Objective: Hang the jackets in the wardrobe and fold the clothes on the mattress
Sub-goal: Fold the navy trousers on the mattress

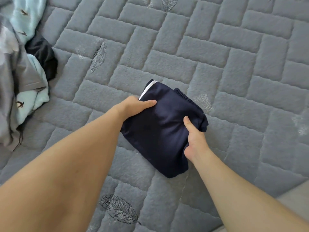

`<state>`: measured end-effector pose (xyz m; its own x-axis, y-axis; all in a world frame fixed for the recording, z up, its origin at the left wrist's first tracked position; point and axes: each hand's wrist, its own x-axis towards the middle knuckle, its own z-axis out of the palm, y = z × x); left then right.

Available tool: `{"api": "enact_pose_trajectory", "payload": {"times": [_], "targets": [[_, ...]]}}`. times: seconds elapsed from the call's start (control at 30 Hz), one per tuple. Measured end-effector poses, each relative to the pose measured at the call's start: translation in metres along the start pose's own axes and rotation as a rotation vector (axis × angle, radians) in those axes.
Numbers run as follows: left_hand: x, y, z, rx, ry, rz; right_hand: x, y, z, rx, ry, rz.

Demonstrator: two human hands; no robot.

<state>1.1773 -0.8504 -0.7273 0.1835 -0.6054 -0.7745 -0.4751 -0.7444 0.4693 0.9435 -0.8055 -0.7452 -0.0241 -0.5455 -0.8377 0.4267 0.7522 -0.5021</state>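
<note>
On the mattress (217, 52), both hands (167, 124) gripping folded navy garment (160, 131).

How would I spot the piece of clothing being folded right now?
Look near the middle of the grey quilted mattress. The navy folded garment lies there, gripped by the left hand and right hand. Its white stripe distinguishes it from the pale-blue pile.

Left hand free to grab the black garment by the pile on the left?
Probably not yet: the left hand grips the folded navy garment, as does the right hand. Bare mattress lies between it and the black garment.
</note>
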Motion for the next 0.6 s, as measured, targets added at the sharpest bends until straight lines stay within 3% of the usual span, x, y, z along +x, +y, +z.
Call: {"api": "enact_pose_trajectory", "payload": {"times": [0.17, 0.37, 0.6], "targets": [[-0.020, 0.050, 0.054, -0.074, -0.055, 0.042, -0.006, -0.050, -0.059, 0.007, 0.114, -0.017], [-0.063, 0.159, 0.137, -0.017, -0.018, 0.074, -0.039, -0.139, -0.147, 0.064, 0.251, -0.079], [-0.176, 0.312, 0.209, 0.096, -0.018, 0.342, -0.158, -0.251, -0.247, 0.229, 0.352, -0.233]]}}
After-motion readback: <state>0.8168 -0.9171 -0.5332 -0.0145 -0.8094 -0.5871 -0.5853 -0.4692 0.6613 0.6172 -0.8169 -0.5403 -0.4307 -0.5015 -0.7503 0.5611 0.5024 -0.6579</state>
